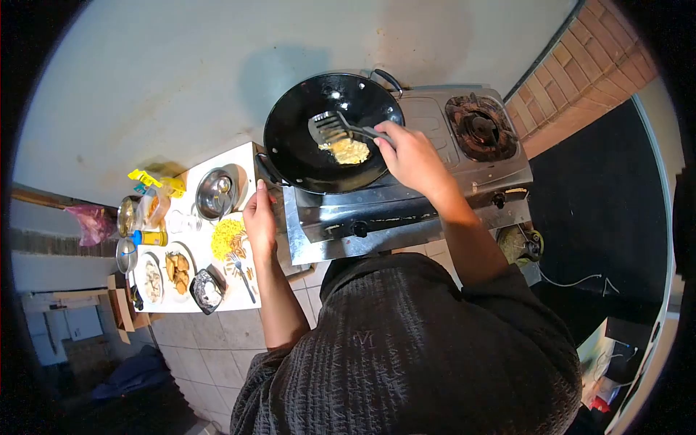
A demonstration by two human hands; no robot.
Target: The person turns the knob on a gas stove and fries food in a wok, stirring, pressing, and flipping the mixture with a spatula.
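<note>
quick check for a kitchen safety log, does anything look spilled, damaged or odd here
The burner right of the wok looks odd: its brown, crusted surface suggests rust or burnt residue, unlike the greyer stovetop around it. The yellow food sits inside the wok, with no clear spill.

Black wok (pixel 291 141), open side up, beneath the right hand (pixel 407 158); slotted spatula (pixel 352 129), tilted, held in that hand; clumped yellow food (pixel 352 151) lies just left of it.
</note>
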